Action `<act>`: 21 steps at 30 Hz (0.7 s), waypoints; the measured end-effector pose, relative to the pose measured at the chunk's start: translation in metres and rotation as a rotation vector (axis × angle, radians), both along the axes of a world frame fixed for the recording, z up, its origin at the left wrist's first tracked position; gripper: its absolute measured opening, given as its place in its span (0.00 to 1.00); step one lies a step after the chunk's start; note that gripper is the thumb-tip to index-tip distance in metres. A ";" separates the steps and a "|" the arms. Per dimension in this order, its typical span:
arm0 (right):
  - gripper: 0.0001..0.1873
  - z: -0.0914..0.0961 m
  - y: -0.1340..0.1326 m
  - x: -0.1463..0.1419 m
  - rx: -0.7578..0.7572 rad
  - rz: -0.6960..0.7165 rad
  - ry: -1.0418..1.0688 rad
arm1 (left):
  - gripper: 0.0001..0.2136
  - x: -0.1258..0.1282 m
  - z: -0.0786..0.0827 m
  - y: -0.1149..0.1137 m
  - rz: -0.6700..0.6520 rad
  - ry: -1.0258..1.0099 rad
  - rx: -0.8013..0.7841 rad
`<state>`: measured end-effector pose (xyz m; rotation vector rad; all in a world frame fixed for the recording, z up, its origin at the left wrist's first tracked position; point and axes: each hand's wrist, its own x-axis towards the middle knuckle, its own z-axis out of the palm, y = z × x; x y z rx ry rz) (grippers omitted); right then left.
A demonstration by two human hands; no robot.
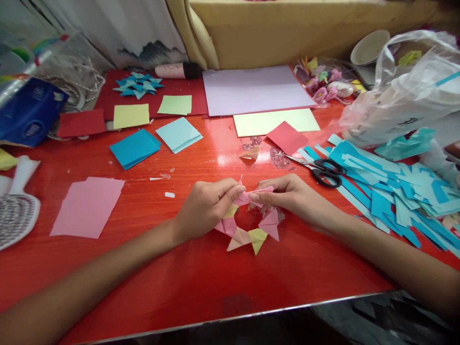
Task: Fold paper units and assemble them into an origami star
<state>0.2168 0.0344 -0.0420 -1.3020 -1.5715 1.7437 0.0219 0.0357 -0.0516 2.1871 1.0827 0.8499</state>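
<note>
A ring of folded pink and yellow paper pieces [251,230] lies on the red table [187,278] near its front edge. My left hand [206,207] is closed, its fingers pinching the top of the paper ring from the left. From the right, my right hand [287,194] pinches a pink folded piece at the ring's top. The fingertips of both hands almost meet. A single folded paper unit [250,153] sits just beyond the hands.
Black scissors [321,170] lie right of the hands beside a heap of blue paper strips [391,191]. Blue paper stacks [134,147], pink sheets [88,206], yellow and green squares, a lilac sheet [251,88], a blue paper star [138,85] and a plastic bag [406,91] surround the area.
</note>
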 end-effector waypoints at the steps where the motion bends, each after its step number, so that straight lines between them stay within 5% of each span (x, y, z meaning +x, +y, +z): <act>1: 0.17 0.000 0.000 0.000 0.009 0.014 0.000 | 0.17 0.000 0.000 0.000 -0.007 -0.005 -0.039; 21: 0.20 -0.001 0.011 0.008 0.135 0.204 -0.156 | 0.17 0.001 0.001 0.005 0.032 -0.045 -0.248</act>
